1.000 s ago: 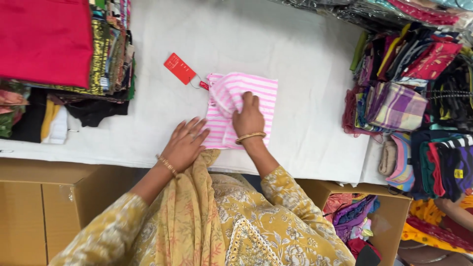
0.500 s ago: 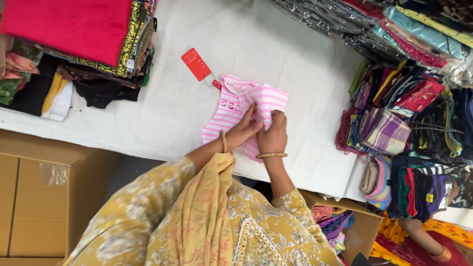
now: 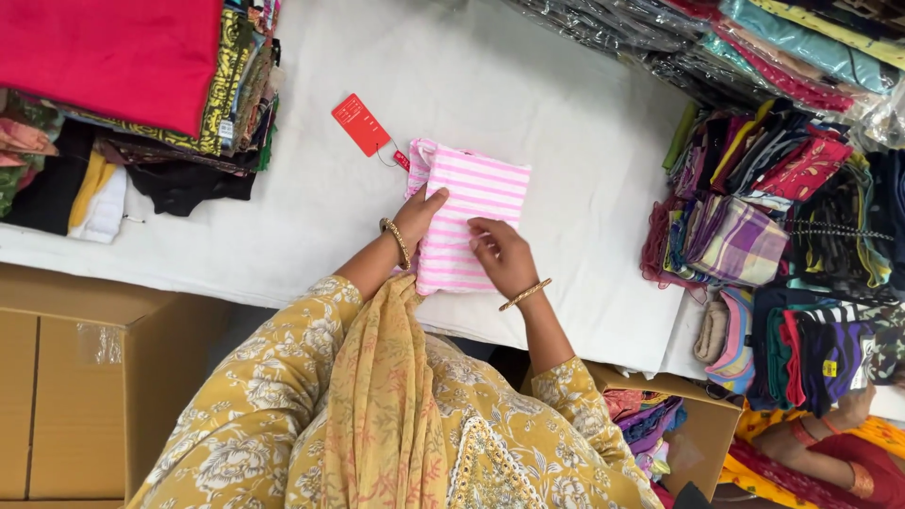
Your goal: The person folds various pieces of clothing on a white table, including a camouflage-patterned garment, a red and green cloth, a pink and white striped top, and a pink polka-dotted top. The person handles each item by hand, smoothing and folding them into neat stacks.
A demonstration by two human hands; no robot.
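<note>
Two hands rest on a folded pink-and-white striped garment (image 3: pixel 468 221) lying near the front edge of the white worktop (image 3: pixel 528 85), about midway along it. Left hand (image 3: pixel 418 215): set at the garment's left edge, thumb on top of the fabric and the remaining fingers mostly hidden beside or beneath the fold, holding that edge. Right hand (image 3: pixel 501 256): laid on the lower right part of the garment, fingers (image 3: pixel 481 242) curled close together and pressed onto the cloth. Each wrist carries a gold bangle. A red tag (image 3: pixel 359 123) lies flat on the worktop just beyond the garment's far left corner, joined to it by a thin string. Stacked folded fabrics (image 3: pixel 141 85), topped by a red piece, occupy the left end of the worktop; further folded textiles (image 3: pixel 754 226), some in clear wrapping, crowd the right end. Brown cardboard boxes (image 3: pixel 85 377) stand below the front edge at left.
</note>
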